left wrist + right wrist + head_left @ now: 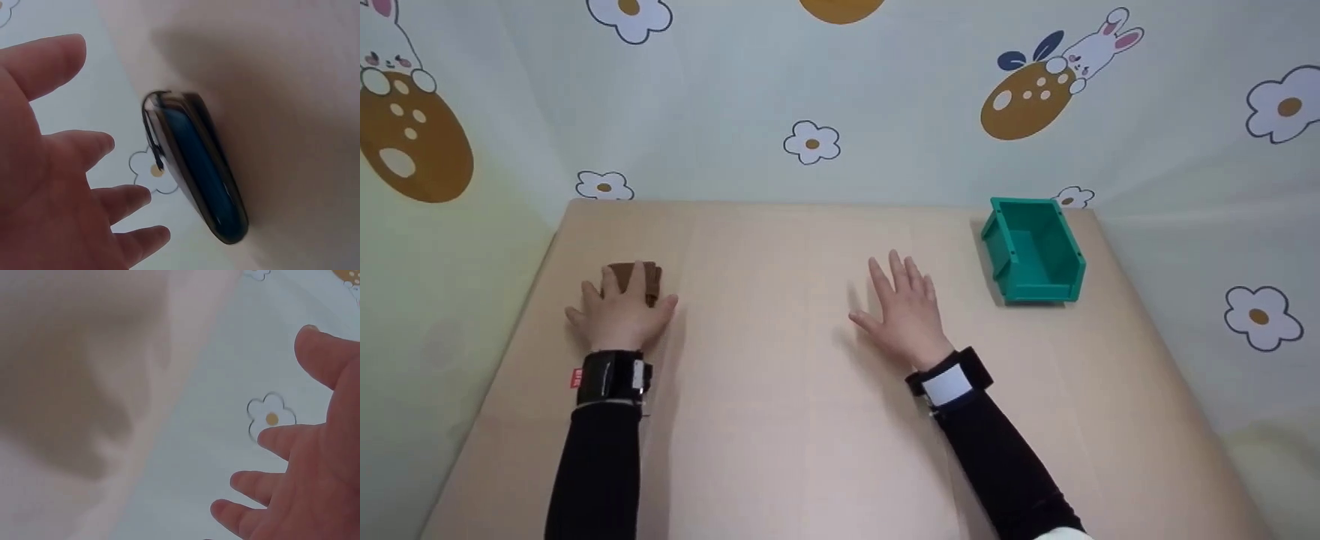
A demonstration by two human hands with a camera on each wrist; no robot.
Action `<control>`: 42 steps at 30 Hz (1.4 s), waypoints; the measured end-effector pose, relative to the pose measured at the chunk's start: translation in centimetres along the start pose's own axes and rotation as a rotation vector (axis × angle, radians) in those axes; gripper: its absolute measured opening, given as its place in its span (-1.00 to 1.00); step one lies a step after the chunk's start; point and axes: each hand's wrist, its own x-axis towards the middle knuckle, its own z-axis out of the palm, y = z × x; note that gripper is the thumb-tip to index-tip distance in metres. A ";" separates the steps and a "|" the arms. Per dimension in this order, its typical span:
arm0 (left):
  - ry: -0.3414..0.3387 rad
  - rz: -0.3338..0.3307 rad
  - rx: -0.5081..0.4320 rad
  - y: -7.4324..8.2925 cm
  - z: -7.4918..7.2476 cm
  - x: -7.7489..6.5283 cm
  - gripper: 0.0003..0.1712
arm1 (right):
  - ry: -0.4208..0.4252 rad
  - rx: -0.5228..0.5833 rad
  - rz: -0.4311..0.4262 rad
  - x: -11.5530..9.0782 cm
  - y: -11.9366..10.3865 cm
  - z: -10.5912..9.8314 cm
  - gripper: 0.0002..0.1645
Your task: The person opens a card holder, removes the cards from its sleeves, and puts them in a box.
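A brown folded wallet (pixel 653 283) lies at the left of the table, partly hidden under my left hand (pixel 622 315). In the left wrist view the wallet (pixel 194 169) shows its edge, with a blue inner layer and a thin dark cord at one end. My left fingers are spread over it, and a gap separates them from it in that view. My right hand (pixel 911 319), fingers spread, hovers above the middle right of the table and holds nothing. Its palm side (pixel 315 495) fills the right of the right wrist view.
A green open-front plastic bin (pixel 1039 251) stands at the back right of the light wooden table (pixel 780 360), to the right of my right hand. Cloth walls (pixel 885 97) printed with flowers and rabbits rise behind the table and along both sides.
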 end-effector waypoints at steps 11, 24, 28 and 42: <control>-0.014 -0.052 -0.026 -2.4 -0.3 0.8 -0.04 | -0.136 0.011 -0.170 2.8 -11.0 3.5 -0.03; -0.019 -0.038 -0.046 -4.3 -0.8 1.6 -0.36 | -0.184 0.013 -0.189 5.5 -19.1 7.4 -0.40; -0.035 -0.047 -0.061 -4.3 -1.2 1.7 -0.40 | -0.161 0.015 -0.214 5.8 -20.3 8.5 -0.56; -0.146 -0.035 -0.112 -1.6 -1.8 1.4 -0.50 | -0.152 0.049 -0.167 6.6 -22.0 9.8 -0.71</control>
